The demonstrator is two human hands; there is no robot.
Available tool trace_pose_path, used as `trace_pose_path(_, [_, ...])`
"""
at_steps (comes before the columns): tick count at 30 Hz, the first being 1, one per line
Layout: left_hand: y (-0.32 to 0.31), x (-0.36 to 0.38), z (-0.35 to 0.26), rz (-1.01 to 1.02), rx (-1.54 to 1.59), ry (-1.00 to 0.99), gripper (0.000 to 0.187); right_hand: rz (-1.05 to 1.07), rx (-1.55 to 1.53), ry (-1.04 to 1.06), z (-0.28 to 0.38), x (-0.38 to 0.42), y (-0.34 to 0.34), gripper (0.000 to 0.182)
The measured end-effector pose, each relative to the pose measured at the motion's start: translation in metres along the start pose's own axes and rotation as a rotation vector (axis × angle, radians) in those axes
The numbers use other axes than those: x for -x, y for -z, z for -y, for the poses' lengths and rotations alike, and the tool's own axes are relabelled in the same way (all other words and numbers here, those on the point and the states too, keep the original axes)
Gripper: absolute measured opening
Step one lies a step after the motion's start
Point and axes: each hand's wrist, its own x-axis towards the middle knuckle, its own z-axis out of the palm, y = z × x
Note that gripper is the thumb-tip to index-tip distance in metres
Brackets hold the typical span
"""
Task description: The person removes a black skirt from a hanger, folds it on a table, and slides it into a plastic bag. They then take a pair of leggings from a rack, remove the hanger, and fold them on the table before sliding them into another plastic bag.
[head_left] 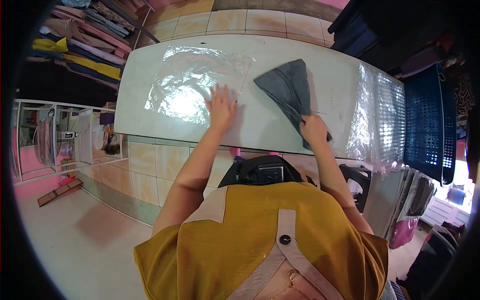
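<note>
On the white table (280,47), a clear plastic bag (185,85) lies flat and shiny at the left. My left hand (221,106) rests with fingers spread at the bag's right edge and holds nothing. A dark grey cloth (290,82) lies right of the middle, fanned out at its far end and bunched at its near end. My right hand (314,129) is closed around that bunched part, close to the table's near edge. Its fingertips are partly hidden by the cloth.
More clear plastic (377,112) covers the table's right end, beside a blue basket (430,125). Folded clothes (85,45) are stacked at the back left, above a white-framed rack (65,135). A dark chair (357,182) stands near the table's near right side.
</note>
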Motion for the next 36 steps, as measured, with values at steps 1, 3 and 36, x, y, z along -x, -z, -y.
trace_pose_path(1, [0.003,0.007,0.020,-0.001,0.003,0.002,0.053,0.000,0.003,0.001,-0.007,0.010,-0.001,0.026])
trace_pose_path(3, [0.011,0.018,0.054,0.280,0.054,-0.246,0.059,-0.084,0.035,-0.014,-0.018,0.029,-0.006,0.027])
trace_pose_path(36, [0.042,-0.003,0.058,0.652,0.865,-0.187,0.055,0.144,-0.074,0.686,0.048,0.030,0.040,0.024])
